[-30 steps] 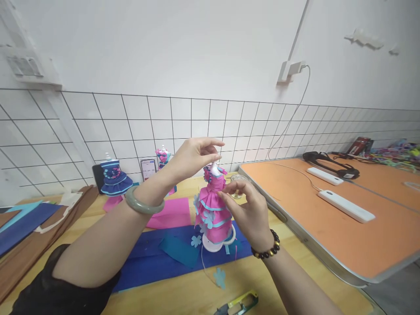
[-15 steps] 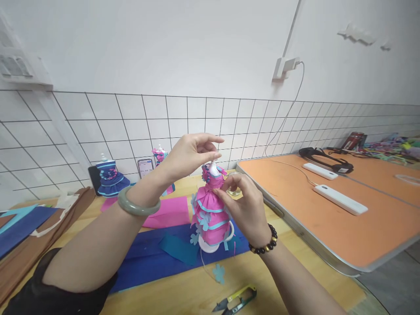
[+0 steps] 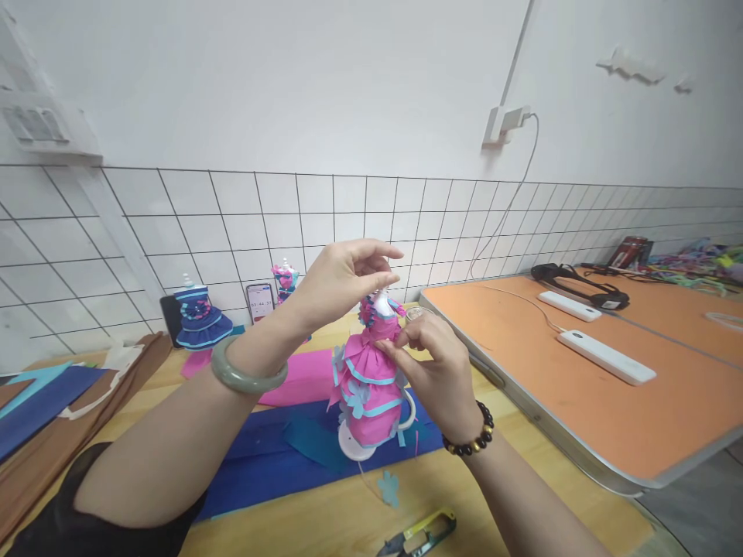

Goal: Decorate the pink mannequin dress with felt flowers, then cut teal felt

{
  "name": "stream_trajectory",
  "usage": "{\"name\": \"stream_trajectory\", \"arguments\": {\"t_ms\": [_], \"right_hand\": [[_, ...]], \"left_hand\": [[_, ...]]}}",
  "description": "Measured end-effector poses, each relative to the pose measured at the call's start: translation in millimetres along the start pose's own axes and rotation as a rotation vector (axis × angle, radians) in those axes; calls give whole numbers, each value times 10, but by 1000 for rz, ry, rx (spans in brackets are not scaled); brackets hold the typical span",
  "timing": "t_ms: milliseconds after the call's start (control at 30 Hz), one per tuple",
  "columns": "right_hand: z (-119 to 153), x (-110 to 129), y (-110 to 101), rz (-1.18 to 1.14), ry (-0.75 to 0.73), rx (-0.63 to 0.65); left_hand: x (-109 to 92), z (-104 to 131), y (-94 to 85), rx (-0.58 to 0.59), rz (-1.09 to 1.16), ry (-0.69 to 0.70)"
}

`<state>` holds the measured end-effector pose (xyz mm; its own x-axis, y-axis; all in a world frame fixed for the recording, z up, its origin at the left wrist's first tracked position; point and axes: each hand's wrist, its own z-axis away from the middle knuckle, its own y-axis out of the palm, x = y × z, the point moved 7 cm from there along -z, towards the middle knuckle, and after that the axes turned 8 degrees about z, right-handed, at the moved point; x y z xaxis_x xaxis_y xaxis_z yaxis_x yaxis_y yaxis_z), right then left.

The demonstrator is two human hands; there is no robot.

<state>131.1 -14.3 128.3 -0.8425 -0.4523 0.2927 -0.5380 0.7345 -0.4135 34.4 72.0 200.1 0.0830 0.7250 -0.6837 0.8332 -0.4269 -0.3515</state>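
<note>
A miniature dress form wears a tiered pink paper-like dress with light-blue edging and blue flower cutouts. Its white round base is tipped up from the table. My left hand is curled at the top of the form, thumb over the neck knob, which it hides. At the waist, my right hand pinches the gathered pink dress between thumb and forefinger. A loose light-blue flower cutout lies in front, near yellow-handled thread snips.
Blue sheet, teal piece and pink sheet lie on the wooden table. Behind stand a navy-dressed form, a phone with a timer and another dressed form. An orange-topped table adjoins at right.
The dress form has tilted, its base swinging left and toward me. Both hands stay at the same spots on it, and the view has shifted slightly.
</note>
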Motion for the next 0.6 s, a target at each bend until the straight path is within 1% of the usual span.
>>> {"name": "stream_trajectory", "arguments": {"t_ms": [167, 433, 600], "right_hand": [[23, 31, -16, 36, -40, -40], [33, 41, 24, 87, -55, 11], [44, 52, 34, 62, -51, 46]], "left_hand": [[-2, 12, -12, -35, 28, -4], [-19, 35, 15, -43, 20, -25], [-22, 36, 7, -63, 14, -21]]}}
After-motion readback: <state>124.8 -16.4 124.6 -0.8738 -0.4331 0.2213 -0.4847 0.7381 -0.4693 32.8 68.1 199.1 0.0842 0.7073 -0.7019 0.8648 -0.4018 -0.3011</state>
